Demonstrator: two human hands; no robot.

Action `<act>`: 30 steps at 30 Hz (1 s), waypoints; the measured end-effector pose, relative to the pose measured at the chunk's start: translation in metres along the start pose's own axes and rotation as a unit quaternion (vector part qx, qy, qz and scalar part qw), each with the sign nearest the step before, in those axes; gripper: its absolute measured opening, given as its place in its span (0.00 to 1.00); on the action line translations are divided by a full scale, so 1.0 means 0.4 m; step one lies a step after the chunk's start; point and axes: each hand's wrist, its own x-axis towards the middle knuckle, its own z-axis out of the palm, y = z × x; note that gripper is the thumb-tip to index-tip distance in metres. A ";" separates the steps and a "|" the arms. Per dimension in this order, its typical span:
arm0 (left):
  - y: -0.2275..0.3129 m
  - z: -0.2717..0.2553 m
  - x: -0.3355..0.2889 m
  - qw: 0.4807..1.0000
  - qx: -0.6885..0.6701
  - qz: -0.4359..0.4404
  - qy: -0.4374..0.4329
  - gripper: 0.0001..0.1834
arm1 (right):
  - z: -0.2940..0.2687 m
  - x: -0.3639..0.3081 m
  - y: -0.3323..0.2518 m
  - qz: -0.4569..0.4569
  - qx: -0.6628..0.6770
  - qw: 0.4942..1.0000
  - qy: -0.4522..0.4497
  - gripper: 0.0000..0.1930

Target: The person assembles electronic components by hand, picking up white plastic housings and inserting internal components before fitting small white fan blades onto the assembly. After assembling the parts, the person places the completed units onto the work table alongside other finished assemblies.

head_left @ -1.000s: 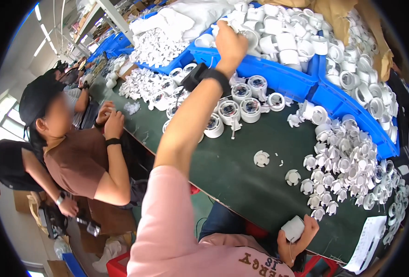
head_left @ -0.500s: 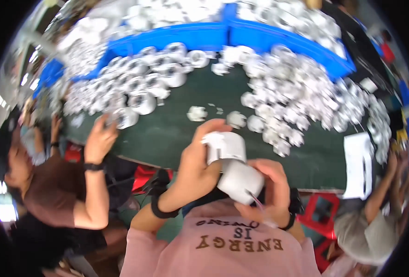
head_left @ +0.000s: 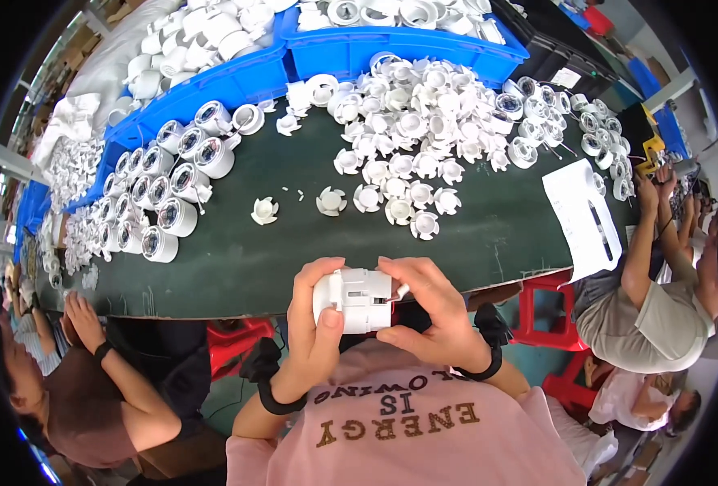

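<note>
The white paper sheet [head_left: 571, 206] is lying between a black crate [head_left: 542, 53] beyond it and a red stool [head_left: 527, 312] nearer.

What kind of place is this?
Probably a factory workshop: blue bins heaped with white plastic parts, many matching round units on a green table, and other people nearby.

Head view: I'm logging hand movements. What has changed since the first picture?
The left hand has come back from the blue bin to the right hand; both now hold white parts. The right already held one. The paper sheet and two lobed discs stayed put.
</note>
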 end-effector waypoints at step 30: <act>-0.096 -0.334 -0.044 0.955 0.064 -0.181 0.227 0.19 | -0.541 0.096 0.339 0.064 -0.651 0.742 0.148 0.27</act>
